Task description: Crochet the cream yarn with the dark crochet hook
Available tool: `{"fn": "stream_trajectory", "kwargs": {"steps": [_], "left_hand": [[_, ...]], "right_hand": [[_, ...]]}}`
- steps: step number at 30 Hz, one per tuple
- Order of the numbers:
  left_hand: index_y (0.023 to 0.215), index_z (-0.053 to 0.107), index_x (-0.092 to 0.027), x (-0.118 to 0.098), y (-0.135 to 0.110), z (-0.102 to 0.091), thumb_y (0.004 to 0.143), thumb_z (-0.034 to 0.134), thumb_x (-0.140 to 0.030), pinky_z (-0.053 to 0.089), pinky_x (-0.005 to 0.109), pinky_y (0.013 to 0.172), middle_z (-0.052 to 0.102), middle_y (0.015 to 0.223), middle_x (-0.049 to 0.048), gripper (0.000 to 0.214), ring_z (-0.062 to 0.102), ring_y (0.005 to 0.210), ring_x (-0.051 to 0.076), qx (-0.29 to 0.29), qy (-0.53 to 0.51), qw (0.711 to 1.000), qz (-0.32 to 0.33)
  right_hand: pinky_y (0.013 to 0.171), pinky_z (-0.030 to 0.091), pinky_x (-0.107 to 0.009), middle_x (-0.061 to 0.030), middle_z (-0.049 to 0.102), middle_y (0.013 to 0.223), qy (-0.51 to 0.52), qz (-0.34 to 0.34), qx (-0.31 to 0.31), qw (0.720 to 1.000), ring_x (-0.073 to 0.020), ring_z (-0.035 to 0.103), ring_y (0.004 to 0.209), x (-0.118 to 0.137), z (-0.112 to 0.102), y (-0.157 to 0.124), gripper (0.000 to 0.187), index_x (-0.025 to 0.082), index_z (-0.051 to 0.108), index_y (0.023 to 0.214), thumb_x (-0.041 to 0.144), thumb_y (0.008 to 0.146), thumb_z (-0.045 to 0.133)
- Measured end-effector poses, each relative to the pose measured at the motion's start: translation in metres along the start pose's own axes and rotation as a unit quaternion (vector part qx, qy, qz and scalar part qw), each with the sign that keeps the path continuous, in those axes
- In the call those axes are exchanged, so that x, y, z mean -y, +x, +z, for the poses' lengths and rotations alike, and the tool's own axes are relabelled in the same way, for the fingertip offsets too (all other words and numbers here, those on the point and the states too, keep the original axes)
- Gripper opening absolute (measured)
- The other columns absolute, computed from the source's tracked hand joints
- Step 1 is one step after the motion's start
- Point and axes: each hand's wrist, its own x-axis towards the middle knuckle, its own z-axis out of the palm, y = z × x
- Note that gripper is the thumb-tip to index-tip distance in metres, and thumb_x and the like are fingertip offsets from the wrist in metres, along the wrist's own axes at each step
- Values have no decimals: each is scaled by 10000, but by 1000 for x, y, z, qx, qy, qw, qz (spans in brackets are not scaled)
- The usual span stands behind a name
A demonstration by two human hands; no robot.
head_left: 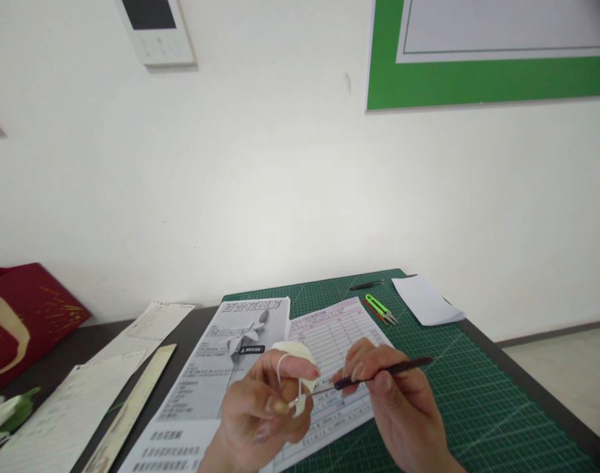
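My left hand (263, 410) is closed around a small cream-white yarn piece (296, 358), with a strand of white thread looped over the index finger. My right hand (396, 407) pinches a thin dark crochet hook (386, 371) whose metal tip points left into the yarn piece. Both hands hover low over a printed instruction sheet (231, 368) and a pink form (337, 341), which lie on a green cutting mat (477, 394).
Green thread snips (381, 309), a dark thin tool (366, 285) and a white folded paper (425, 300) lie at the mat's far end. Left are loose papers (98, 387), a wooden ruler (132, 407), a red bag (19, 322). A white wall stands behind.
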Motion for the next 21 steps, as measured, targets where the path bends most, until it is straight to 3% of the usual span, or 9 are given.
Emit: {"fn": "stream_trajectory", "kwargs": {"steps": [12, 21], "left_hand": [[969, 716, -69, 1, 2, -2, 593, 529, -104, 228, 185, 329, 230, 317, -87, 421, 154, 279, 30, 11, -3, 1000, 12], [1022, 702, -98, 0, 4, 2, 646, 514, -94, 219, 173, 344, 230, 342, -88, 419, 145, 311, 33, -6, 0, 1000, 17]], "right_hand": [[640, 461, -378, -50, 644, 675, -90, -77, 30, 992, -224, 554, 709, 6, -1, 1, 178, 242, 690, 843, 331, 866, 537], [678, 515, -398, -56, 702, 727, -223, -202, 94, 949, -216, 649, 719, 14, -3, 1, 164, 212, 650, 942, 268, 893, 504]]}}
